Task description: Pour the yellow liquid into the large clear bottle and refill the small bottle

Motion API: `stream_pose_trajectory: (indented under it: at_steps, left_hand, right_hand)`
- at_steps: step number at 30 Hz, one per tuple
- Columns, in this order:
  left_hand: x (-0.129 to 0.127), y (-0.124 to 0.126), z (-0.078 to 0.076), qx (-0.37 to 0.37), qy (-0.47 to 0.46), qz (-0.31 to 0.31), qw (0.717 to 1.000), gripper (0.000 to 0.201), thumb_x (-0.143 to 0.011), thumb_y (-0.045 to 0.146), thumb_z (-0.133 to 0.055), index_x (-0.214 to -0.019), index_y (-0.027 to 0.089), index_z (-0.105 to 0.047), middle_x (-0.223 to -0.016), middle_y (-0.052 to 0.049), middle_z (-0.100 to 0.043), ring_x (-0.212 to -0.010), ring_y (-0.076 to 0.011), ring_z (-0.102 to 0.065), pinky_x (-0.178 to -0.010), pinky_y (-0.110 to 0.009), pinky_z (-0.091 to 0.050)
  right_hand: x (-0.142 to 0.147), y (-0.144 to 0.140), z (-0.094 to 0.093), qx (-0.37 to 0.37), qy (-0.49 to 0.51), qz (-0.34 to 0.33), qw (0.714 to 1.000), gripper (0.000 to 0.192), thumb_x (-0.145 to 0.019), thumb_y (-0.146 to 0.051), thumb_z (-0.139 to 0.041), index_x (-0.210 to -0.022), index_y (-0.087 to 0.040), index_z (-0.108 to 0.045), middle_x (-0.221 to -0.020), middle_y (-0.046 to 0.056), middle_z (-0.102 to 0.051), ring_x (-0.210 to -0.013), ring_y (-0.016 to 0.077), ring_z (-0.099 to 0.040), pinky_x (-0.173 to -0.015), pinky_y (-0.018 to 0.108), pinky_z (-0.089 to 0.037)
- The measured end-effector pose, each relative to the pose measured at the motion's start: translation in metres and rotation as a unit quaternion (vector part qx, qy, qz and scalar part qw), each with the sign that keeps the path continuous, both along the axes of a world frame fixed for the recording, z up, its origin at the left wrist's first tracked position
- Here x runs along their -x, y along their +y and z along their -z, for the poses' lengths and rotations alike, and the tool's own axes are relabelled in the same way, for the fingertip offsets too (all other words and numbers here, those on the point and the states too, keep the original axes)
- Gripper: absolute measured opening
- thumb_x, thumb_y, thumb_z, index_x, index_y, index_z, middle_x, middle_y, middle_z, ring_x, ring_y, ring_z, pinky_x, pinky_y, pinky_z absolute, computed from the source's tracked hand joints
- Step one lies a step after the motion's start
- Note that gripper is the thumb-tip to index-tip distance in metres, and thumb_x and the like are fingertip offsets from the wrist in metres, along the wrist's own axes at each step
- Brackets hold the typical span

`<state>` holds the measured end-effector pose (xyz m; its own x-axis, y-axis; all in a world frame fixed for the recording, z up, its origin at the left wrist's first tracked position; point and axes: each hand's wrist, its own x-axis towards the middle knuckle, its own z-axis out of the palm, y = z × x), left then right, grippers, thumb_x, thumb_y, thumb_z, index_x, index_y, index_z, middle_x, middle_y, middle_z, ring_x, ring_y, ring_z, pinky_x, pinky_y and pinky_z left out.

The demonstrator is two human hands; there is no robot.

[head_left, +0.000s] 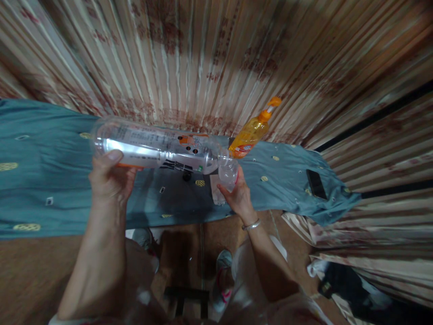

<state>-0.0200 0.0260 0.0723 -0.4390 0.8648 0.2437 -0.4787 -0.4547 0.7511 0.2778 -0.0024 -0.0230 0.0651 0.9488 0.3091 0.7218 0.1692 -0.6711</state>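
Note:
My left hand is closed round the base end of a large clear plastic bottle with a printed label. The bottle lies nearly level in the air, its neck pointing right. My right hand wraps a small clear cup right at the bottle's mouth. Whether the mouth touches the cup's rim, I cannot tell. Just behind the cup stands a pump bottle of orange-yellow liquid with an orange top. Under the cup, a pale folded cloth or tissue is partly hidden by my right hand.
A teal cloth with pineapple prints covers the long table. A black phone lies at its right end, and a small dark round cap-like thing sits below the large bottle. Patterned curtains hang behind. A dark stool is below.

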Motion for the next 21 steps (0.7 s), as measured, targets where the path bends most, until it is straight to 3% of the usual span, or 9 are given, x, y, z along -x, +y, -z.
stream_pose_trajectory:
  at_steps: [14,21]
  left_hand:
    - [-0.0019,-0.0012,-0.0021,-0.005,0.009,-0.016,1.000,0.070,-0.044,0.030,-0.077,-0.113,0.028,-0.067,-0.081,-0.001,-0.065,-0.078,-0.0246,-0.069,-0.069,-0.038,-0.062]
    - [0.0011,0.0002,0.0033,-0.001,-0.004,-0.020,1.000,0.069,-0.045,0.031,-0.079,-0.113,0.029,-0.067,-0.074,0.001,-0.063,-0.068,-0.0207,-0.067,-0.064,-0.034,-0.061]
  right_hand:
    - [-0.0020,0.0012,0.0078,-0.023,-0.011,0.002,1.000,0.096,-0.081,-0.039,-0.079,-0.160,-0.013,-0.030,-0.153,0.023,-0.053,-0.140,0.0392,-0.056,-0.112,0.060,-0.050]
    - [-0.0009,0.0010,0.0066,-0.028,-0.012,0.002,1.000,0.094,-0.081,-0.038,-0.078,-0.159,-0.014,-0.030,-0.153,0.022,-0.053,-0.141,0.0389,-0.055,-0.114,0.061,-0.048]
